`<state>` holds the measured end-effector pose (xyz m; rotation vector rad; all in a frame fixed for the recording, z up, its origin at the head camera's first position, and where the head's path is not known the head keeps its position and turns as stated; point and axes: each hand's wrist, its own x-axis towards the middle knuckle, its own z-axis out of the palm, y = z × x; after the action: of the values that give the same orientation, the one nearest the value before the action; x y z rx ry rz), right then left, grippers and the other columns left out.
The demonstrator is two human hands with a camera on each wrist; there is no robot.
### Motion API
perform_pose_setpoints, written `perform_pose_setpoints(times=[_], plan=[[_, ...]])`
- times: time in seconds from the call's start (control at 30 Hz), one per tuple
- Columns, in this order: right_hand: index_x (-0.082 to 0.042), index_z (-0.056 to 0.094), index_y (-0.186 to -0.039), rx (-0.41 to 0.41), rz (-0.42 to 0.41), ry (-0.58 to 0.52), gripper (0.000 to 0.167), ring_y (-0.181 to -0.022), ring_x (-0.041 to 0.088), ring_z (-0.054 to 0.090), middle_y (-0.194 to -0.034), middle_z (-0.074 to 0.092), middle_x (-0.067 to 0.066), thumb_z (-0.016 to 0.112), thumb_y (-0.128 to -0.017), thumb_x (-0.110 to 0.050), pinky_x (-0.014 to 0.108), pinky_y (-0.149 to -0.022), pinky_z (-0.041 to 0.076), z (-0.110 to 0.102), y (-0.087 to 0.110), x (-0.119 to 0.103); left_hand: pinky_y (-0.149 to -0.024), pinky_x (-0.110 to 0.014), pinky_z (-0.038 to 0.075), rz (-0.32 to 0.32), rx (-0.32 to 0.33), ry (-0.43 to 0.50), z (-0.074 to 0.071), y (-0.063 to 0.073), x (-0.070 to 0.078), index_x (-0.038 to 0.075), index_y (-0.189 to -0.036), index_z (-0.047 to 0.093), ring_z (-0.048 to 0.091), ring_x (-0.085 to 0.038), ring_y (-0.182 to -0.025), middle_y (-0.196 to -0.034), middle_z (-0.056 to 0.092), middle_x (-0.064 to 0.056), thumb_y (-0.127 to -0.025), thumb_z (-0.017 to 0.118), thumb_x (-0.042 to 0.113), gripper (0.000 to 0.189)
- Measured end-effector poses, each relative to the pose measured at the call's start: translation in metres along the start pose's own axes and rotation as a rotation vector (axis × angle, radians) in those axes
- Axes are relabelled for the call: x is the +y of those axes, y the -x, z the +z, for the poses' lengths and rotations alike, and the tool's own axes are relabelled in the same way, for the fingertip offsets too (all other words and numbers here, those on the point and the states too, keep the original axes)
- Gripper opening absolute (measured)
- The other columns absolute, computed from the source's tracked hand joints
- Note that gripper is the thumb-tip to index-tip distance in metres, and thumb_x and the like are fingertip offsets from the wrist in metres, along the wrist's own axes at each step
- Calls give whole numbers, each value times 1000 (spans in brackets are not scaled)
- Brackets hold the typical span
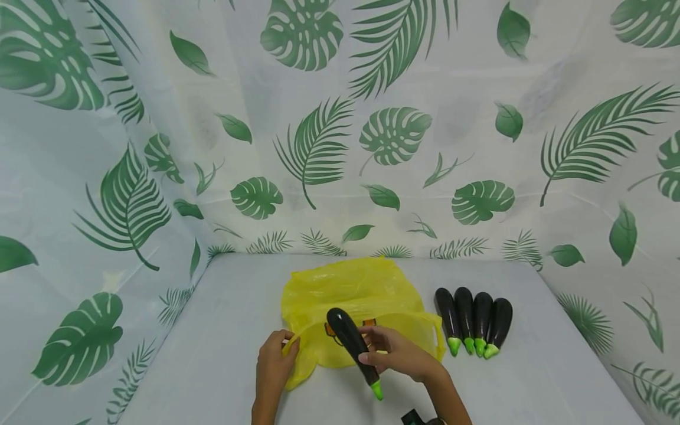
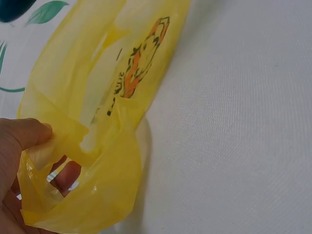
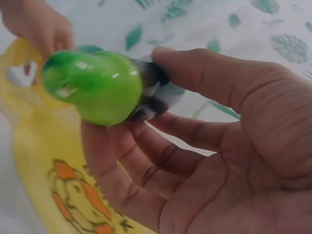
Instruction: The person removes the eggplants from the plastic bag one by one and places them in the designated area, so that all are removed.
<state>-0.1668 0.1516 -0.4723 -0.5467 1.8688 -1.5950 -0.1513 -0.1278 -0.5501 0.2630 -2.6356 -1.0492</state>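
Observation:
A dark purple eggplant (image 1: 350, 339) with a bright green stem is held in my right hand (image 1: 395, 354), between thumb and fingers. In the right wrist view its green stem (image 3: 92, 87) points toward the camera. The eggplant hangs tilted above a yellow plastic bag (image 1: 350, 289) that lies spread on the table. My left hand (image 1: 275, 360) pinches the bag's left handle; in the left wrist view the thumb (image 2: 34, 132) lies on the yellow plastic (image 2: 107, 180) and a fingertip shows through the handle's opening. An orange and black print marks the bag.
Several more eggplants (image 1: 473, 321) lie side by side on the white table (image 1: 223, 319), right of the bag, stems toward me. Leaf-patterned sheets (image 1: 329, 147) hang behind the table and along both sides. A dark device (image 1: 414, 418) sits at my right wrist.

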Motion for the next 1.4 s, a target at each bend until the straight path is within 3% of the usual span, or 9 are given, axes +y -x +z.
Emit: perform_pose_setpoints(times=[0.3,0.43,0.6,0.77,1.03,1.3,1.4], plan=[[-1,35,-147,223,-52,20,61,-99,22,64,-119,61,17,62,-95,-21,37,-76,58,-30,21,-5,-73,-35,53,19,3,2,-1,-3,2,13,-92,68,64,-17,-84,-99,69,-2,-88,70,20,8],[-7,38,-147,369,-54,17,60,-102,23,64,-124,58,19,63,-95,-23,35,-78,58,-40,28,-4,-73,-36,54,19,-1,6,-1,-3,3,13,-93,68,64,-17,-85,-99,68,-2,-88,70,20,9],[-14,41,-145,578,-20,46,61,-110,25,62,-131,56,18,67,-92,-30,35,-83,58,-49,38,1,-73,-36,53,11,-5,2,-1,-2,3,13,-92,68,63,-17,-84,-99,69,-2,-88,71,20,8],[-15,36,-149,710,12,90,67,-112,15,59,-135,50,16,66,-93,-36,28,-84,56,-58,52,4,-74,-36,54,7,-12,-3,-1,0,4,13,-91,68,63,-18,-84,-99,69,-2,-88,71,20,8],[-11,29,-152,838,-18,86,71,-96,-4,56,-119,47,2,62,-95,-36,19,-76,53,-75,75,7,-74,-37,54,3,-8,0,-1,2,4,13,-92,68,64,-18,-85,-99,69,-3,-87,71,20,9],[-7,27,-153,1019,17,118,74,-92,-14,54,-107,51,-18,62,-95,-37,12,-74,52,-93,100,14,-72,-37,54,-19,-17,-5,0,4,3,14,-92,68,64,-17,-85,-99,68,-2,-87,72,18,8],[-7,28,-153,1092,55,113,74,-90,-15,51,-105,50,-18,61,-95,-38,9,-72,50,-98,108,17,-72,-37,54,-15,-16,-6,1,4,4,14,-92,68,64,-18,-85,-99,68,-2,-87,72,19,8]])
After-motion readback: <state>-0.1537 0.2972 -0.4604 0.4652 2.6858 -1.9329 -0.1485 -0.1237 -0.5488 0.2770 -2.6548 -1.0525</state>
